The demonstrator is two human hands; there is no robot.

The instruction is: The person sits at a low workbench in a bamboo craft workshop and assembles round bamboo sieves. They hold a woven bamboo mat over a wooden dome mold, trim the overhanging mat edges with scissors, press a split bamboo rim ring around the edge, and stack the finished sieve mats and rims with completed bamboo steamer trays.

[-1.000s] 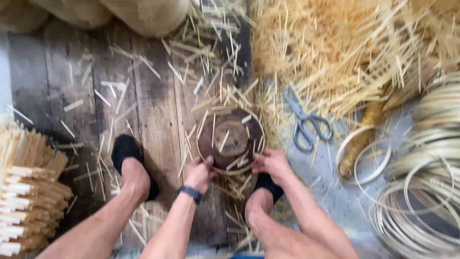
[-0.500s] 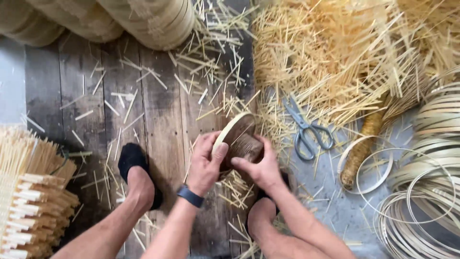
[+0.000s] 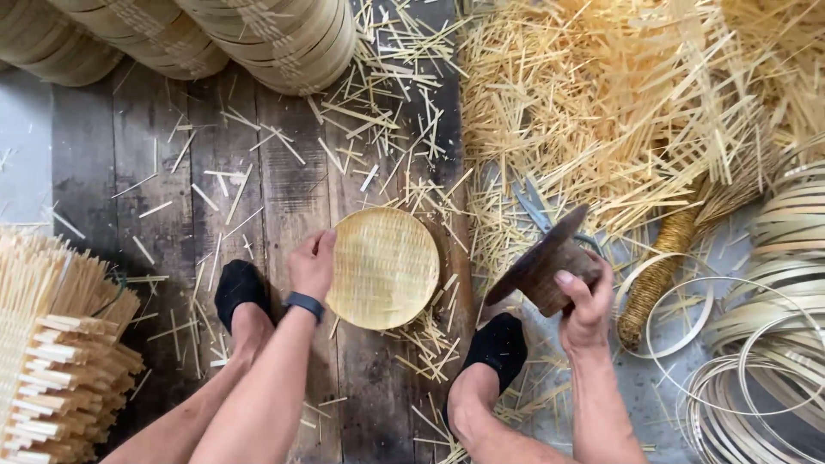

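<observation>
We are looking down at our two bare hands over a dark wooden plank floor [image 3: 172, 215] scattered with short pale bamboo splints.

Our left hand [image 3: 313, 263], wearing one dark wristband [image 3: 304, 304], is grasping the left edge of one round, shallow woven bamboo tray [image 3: 383, 268]. The tray is pale yellow with a fine, even weave and a smooth bent rim, and it is facing up toward us, held between our two feet in black socks.

Our right hand [image 3: 585, 297] is clenching one dark brown wooden mould [image 3: 543, 261], a flat disc on a stubby block, tilted on its edge just right of the tray and apart from it.

One pair of scissors with grey blades [image 3: 534, 204] is lying partly hidden behind the mould, beneath a large heap of loose yellow bamboo strips [image 3: 619, 94]. One stick wrapped in tan cord [image 3: 657, 268] is lying beside many coiled pale bamboo hoops [image 3: 765, 344]. Several stacks of round bamboo steamer rings [image 3: 258, 34] are lining the top edge. One pile of unfinished woven mats with bristling ends [image 3: 51, 344] is sitting at the lower left.
</observation>
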